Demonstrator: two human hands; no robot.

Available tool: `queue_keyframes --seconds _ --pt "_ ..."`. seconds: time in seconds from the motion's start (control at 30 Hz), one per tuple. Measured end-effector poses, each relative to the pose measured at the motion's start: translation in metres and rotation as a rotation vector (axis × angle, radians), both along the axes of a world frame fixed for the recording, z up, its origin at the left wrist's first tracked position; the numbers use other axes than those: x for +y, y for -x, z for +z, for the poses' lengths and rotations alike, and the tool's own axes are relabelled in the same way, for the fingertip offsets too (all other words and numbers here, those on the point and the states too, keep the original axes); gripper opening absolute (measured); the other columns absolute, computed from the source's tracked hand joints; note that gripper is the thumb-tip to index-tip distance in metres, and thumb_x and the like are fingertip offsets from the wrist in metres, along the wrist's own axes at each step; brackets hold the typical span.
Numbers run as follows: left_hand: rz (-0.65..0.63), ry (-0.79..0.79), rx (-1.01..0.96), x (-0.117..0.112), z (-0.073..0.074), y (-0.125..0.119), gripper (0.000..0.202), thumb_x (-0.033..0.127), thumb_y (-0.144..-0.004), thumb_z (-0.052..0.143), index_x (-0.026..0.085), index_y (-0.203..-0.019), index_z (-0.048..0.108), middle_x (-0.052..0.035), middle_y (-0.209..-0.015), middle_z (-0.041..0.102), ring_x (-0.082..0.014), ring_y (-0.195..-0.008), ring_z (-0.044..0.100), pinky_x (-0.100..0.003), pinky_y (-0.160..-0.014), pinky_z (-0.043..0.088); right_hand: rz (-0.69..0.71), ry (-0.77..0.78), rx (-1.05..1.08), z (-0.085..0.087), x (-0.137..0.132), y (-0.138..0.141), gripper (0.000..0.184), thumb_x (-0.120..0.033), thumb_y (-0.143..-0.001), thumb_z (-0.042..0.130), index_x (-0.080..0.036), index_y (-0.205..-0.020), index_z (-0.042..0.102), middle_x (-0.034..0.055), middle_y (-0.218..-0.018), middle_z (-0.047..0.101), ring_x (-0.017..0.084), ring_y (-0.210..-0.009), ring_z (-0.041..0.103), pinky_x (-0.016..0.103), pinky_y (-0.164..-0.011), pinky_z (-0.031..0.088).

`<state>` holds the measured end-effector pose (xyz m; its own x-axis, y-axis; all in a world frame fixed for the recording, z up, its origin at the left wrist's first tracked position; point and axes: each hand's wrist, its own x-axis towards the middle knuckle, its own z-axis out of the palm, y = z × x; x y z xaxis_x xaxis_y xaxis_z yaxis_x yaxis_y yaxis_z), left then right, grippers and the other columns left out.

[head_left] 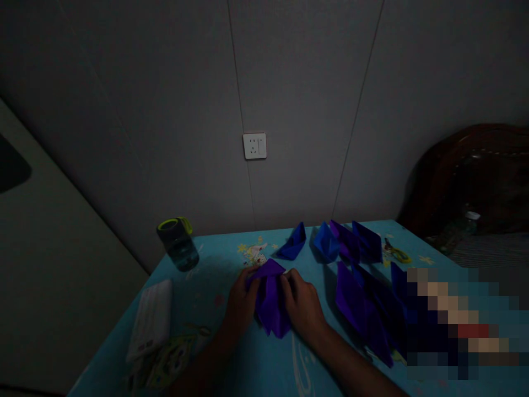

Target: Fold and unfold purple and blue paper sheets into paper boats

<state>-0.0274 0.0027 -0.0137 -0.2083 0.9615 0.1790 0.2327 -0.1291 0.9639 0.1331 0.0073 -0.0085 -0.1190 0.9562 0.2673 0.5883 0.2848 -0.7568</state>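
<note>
A partly folded piece of purple paper (271, 303) is held between both hands above the blue patterned tablecloth (219, 253). My left hand (242, 298) grips its left edge, thumb in front. On the opposite side, my right hand (303, 300) pinches the paper with fingers curled; its fingertips are partly hidden. Beyond the hands stand folded paper boats: a dark blue one (294, 242), a brighter blue one (326, 242) and a purple one (346, 241). Larger purple folded paper (363, 309) lies to the right of my right hand.
A dark bottle (178, 245) with a yellow-green rim stands at the back left. A white rectangular object (151, 317) lies at the left edge. Yellow-handled scissors (397, 252) rest at the back right. The wall bears a socket (255, 146). A blurred patch covers the lower right.
</note>
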Motion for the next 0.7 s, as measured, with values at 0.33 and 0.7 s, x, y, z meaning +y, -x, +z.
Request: queue_keyframes --seconds 0.33,0.7 --pt "-0.069 -0.023 -0.010 -0.002 0.013 0.002 0.030 0.027 -0.084 0.056 0.020 -0.112 0.066 -0.0069 -0.118 0.070 -0.0237 -0.112 0.064 -0.035 -0.101 0.046 0.058 0.038 0.066 -0.003 0.001 -0.001 0.018 -0.035 -0.096 0.039 -0.024 -0.089 0.051 0.0012 -0.072 0.067 0.020 -0.062 0.064 0.028 -0.058 0.043" --pt "-0.134 -0.097 0.040 0.004 -0.014 0.003 0.046 0.027 -0.094 0.044 0.021 -0.138 0.051 -0.0077 -0.144 0.052 -0.0210 -0.135 0.045 -0.041 -0.118 0.029 0.171 -0.149 0.122 -0.008 -0.001 0.003 0.039 -0.021 -0.088 0.052 -0.022 -0.128 0.053 0.0087 -0.120 0.062 0.022 -0.110 0.059 0.039 -0.099 0.047"
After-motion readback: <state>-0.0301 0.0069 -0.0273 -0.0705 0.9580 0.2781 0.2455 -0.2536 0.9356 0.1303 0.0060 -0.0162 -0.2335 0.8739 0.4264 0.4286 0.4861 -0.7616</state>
